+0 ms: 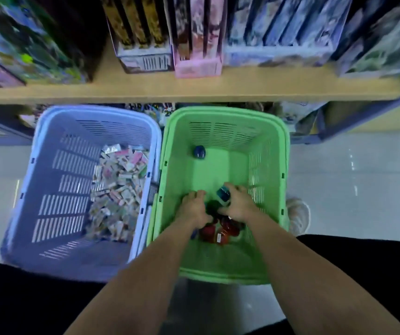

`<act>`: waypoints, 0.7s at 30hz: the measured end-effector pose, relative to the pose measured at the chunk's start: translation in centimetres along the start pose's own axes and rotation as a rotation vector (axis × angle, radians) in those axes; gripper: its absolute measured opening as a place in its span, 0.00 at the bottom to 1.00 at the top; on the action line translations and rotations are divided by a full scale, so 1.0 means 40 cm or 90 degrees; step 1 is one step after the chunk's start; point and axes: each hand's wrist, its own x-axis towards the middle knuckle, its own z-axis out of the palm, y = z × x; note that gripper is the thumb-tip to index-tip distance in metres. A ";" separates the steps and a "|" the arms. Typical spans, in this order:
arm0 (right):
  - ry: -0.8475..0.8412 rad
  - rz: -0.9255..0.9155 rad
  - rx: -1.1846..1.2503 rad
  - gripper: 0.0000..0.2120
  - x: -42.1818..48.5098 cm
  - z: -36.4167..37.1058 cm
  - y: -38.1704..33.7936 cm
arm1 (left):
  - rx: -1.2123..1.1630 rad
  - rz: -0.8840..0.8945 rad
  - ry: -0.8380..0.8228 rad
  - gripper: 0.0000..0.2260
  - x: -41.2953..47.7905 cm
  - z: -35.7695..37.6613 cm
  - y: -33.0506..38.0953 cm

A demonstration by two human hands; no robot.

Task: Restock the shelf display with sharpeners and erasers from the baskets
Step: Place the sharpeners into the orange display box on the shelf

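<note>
Both your hands are down in the green basket, a slotted plastic tub standing on glossy floor. Your right hand pinches a boxy teal sharpener between thumb and fingers. Your left hand curls over the heap of red and dark sharpeners at the near end; whether it actually holds one, you cannot tell. A rounded blue sharpener lies alone in the far corner. Just beside, touching rims, the blue basket holds a pile of small flat wrapped erasers. Above both runs the wooden shelf, lined with upright cardboard boxes.
</note>
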 end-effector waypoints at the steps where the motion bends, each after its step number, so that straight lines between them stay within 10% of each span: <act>1: -0.009 0.006 0.014 0.47 0.010 0.025 0.012 | 0.017 -0.001 0.004 0.43 0.010 0.023 -0.012; 12: 0.052 0.085 0.176 0.61 0.037 0.142 0.058 | 0.004 0.000 -0.033 0.38 0.068 0.067 -0.046; 21: 0.088 0.026 0.376 0.46 0.053 0.139 0.056 | -0.317 -0.038 0.030 0.28 0.097 0.071 -0.045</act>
